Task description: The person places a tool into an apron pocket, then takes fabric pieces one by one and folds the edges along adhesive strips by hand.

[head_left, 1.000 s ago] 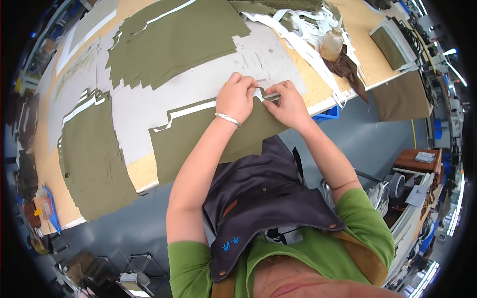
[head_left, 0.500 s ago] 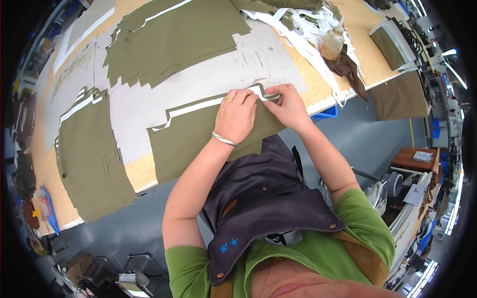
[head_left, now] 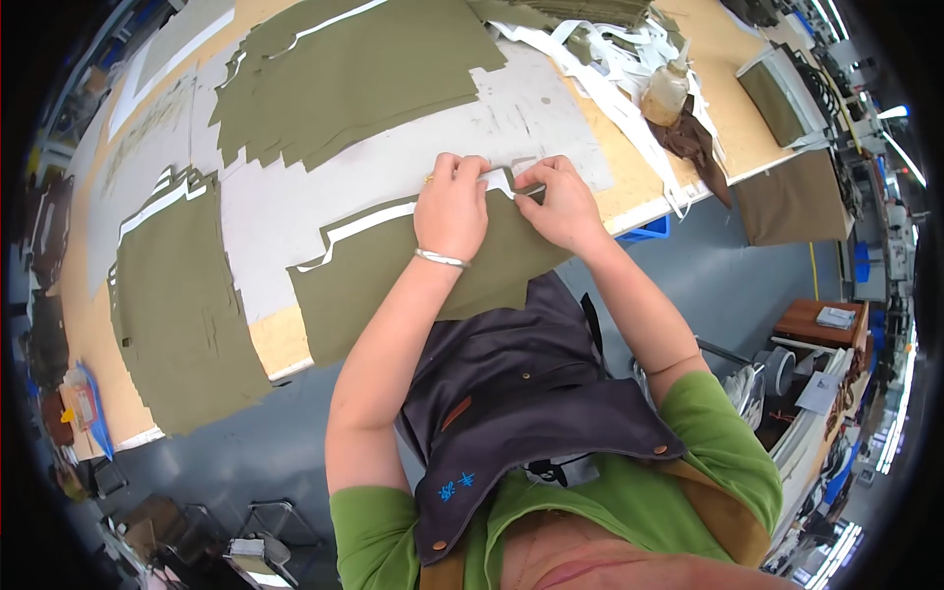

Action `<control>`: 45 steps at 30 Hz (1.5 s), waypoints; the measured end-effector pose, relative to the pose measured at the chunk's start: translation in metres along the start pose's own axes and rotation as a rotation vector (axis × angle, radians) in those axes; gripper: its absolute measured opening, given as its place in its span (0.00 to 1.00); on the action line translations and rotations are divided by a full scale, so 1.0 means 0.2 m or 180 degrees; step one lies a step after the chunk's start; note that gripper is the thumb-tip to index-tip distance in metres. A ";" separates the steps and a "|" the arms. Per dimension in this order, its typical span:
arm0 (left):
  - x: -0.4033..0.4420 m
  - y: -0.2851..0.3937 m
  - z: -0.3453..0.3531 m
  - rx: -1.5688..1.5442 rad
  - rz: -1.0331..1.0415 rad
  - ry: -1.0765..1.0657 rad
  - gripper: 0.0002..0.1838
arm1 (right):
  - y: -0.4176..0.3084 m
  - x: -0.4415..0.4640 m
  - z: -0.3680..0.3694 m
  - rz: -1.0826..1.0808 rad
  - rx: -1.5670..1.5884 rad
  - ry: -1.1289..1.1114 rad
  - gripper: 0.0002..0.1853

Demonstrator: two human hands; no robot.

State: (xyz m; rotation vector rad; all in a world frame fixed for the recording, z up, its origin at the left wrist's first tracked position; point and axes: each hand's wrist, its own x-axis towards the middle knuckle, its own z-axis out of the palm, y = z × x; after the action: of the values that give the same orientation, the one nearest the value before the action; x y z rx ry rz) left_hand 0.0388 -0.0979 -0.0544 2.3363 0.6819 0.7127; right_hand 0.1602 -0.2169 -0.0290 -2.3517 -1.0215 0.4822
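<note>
Pale wooden worktable (head_left: 634,192): a thin grey sheet (head_left: 261,231) shows left of the work and above it — room towards two olive fabric stacks, one at left (head_left: 182,310), one at the far side (head_left: 364,88). Olive-green flat fabric panel (head_left: 354,280) reaches the near edge; a narrow white strip (head_left: 372,223) follows its stepped upper border, loose-looking at its left end. Left hand (head_left: 450,206), fingers bunched, lies over the strip's middle; right hand (head_left: 558,202), thumb and forefinger at its right end — whether either pinches, cannot tell.
</note>
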 end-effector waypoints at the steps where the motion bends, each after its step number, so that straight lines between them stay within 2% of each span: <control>1: -0.02 0.02 -0.03 0.0063 0.0202 0.0047 0.07 | -0.01 0.00 0.01 0.0040 0.0058 -0.0067 0.13; 5: -0.13 0.02 -0.02 0.0541 0.0889 0.0036 0.10 | -0.01 -0.02 0.02 -0.0054 0.0071 0.0067 0.14; 10: -0.14 0.02 -0.01 0.0628 0.0872 0.0054 0.12 | -0.03 -0.15 0.06 -0.0485 -0.0235 0.0277 0.16; 16: -0.15 0.01 -0.01 0.0635 0.0854 0.0037 0.14 | -0.01 -0.14 0.10 -0.1390 -0.1318 0.0494 0.19; 19: -0.14 0.00 0.00 0.0668 0.0895 0.0039 0.15 | 0.01 -0.10 0.08 -0.1126 -0.0723 0.0403 0.21; 25: -0.15 -0.01 0.00 0.0821 0.0937 -0.0015 0.15 | 0.03 -0.09 0.13 -0.1464 -0.1019 0.0592 0.22; 28: -0.14 -0.02 0.00 0.0863 0.0963 -0.0011 0.15 | 0.02 -0.08 0.08 -0.1134 -0.0809 0.0330 0.22; 31: -0.13 -0.02 0.00 0.0894 0.0976 -0.0046 0.15 | 0.01 -0.08 0.12 -0.1304 -0.1042 0.0463 0.22; 34: -0.12 -0.01 -0.01 0.0887 0.0930 -0.0128 0.16 | 0.00 -0.07 0.10 -0.1022 -0.0862 0.0384 0.23; 40: -0.11 -0.01 -0.01 0.0903 0.0916 -0.0174 0.16 | 0.01 -0.06 0.13 -0.1252 -0.1091 0.0491 0.25; 43: -0.11 -0.01 -0.01 0.0873 0.0918 -0.0167 0.16 | -0.02 -0.05 0.11 -0.1025 -0.1020 0.0282 0.25; 45: -0.11 -0.02 -0.01 0.0859 0.0930 -0.0129 0.16 | -0.02 -0.05 0.12 -0.1104 -0.1127 0.0357 0.25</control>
State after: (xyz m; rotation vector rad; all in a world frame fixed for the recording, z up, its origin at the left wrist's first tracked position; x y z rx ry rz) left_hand 0.0202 -0.1090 -0.0627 2.7277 0.4446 0.7339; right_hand 0.1392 -0.2150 -0.0456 -2.3875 -1.5236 0.0374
